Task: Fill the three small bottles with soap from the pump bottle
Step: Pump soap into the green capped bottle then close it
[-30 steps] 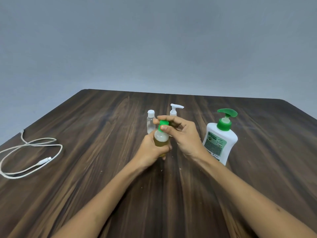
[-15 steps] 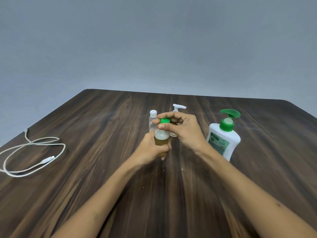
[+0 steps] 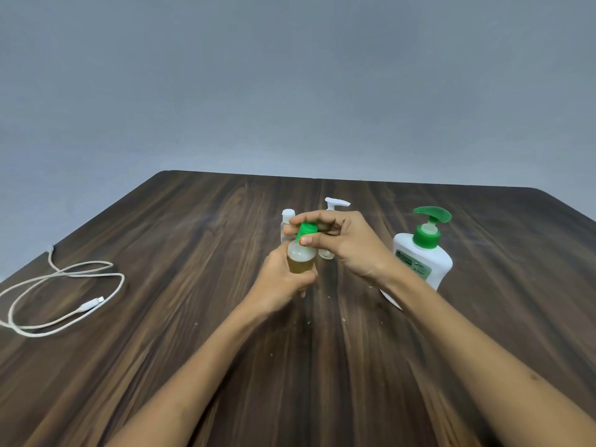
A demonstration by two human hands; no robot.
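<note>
My left hand (image 3: 283,282) grips a small clear bottle (image 3: 301,258) partly filled with yellowish soap, held upright above the table. Thumb and fingers of my right hand (image 3: 345,243) pinch its green cap (image 3: 306,230) on the bottle's neck. Behind my hands stand a small clear bottle with a white cap (image 3: 287,219) and a small bottle with a white pump top (image 3: 333,206), both largely hidden. The white pump bottle with a green pump head (image 3: 424,253) stands to the right, beside my right wrist.
A dark wooden table (image 3: 193,317) carries everything. A coiled white cable (image 3: 64,295) lies near its left edge. A grey wall rises behind the table's far edge.
My right fingers have shifted round the green cap, turning it on the bottle. The view has shifted slightly; the bottles on the table stay put.
</note>
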